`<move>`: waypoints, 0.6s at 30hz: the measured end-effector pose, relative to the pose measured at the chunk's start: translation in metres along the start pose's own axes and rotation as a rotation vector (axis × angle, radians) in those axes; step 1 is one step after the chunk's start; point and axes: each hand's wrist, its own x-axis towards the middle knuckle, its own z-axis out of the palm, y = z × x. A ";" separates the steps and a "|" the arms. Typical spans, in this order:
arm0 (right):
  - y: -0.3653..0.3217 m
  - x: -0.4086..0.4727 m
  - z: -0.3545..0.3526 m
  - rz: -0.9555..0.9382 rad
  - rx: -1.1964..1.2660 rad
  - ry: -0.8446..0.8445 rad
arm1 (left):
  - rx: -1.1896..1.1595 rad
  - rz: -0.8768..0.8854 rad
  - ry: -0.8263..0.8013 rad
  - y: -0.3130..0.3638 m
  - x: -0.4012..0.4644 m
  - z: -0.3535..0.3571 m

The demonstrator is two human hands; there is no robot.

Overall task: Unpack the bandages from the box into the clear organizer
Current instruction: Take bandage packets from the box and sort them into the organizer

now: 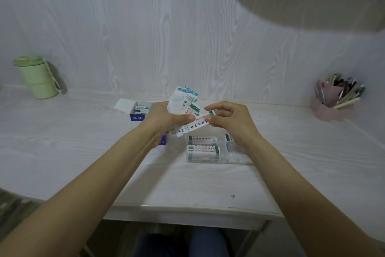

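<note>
With our left hand [164,118] gripping a loose bandage bundle [184,103] and right-hand fingers [210,119] pinching 1 bandage strip [198,121], others could slip onto the worktop [83,142].

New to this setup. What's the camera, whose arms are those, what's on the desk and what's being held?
There is no machine here: a person wears one wide-angle camera on the head, looking forward and down, so the two bare arms coming in from the bottom are their own.

The left hand grips a fanned bunch of wrapped bandages. The right hand pinches one end of a single bandage strip, whose other end is under the left thumb.

On the white desk: an open blue box behind the left hand, with more bandages inside; a clear organizer below the hands, already holding some bandages in its compartments. A green cup stands far left and a pink pen holder far right. The pale shape at top right may be a lamp shade; I cannot tell.
</note>
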 end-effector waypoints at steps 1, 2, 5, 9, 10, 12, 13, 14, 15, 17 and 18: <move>0.000 0.000 0.001 -0.001 -0.007 -0.009 | -0.006 -0.005 -0.013 0.000 -0.001 0.001; 0.001 0.000 0.002 -0.002 -0.012 -0.014 | -0.015 -0.012 -0.025 0.000 -0.002 0.001; 0.002 0.001 0.004 0.010 -0.017 -0.005 | -0.045 -0.031 -0.028 0.000 -0.003 0.001; 0.010 0.005 -0.001 0.056 -0.060 0.105 | -0.160 -0.044 0.017 0.001 -0.002 -0.006; 0.015 0.007 -0.003 0.069 -0.087 0.133 | -0.181 -0.044 0.035 0.001 -0.003 -0.008; 0.025 0.012 -0.006 0.087 -0.197 0.164 | -0.186 -0.039 0.065 0.001 -0.001 -0.013; 0.029 0.014 -0.006 0.093 -0.285 0.167 | -0.180 -0.037 0.072 0.002 -0.001 -0.015; 0.033 0.016 -0.005 0.094 -0.390 0.159 | -0.175 -0.038 0.074 0.002 -0.001 -0.015; 0.035 0.018 -0.002 0.086 -0.496 0.133 | -0.175 -0.038 0.073 0.002 -0.001 -0.016; 0.035 0.019 0.005 0.053 -0.681 0.059 | -0.174 -0.037 0.076 0.002 -0.001 -0.015; 0.035 0.020 0.009 0.045 -0.763 0.033 | -0.168 -0.037 0.079 0.002 -0.001 -0.014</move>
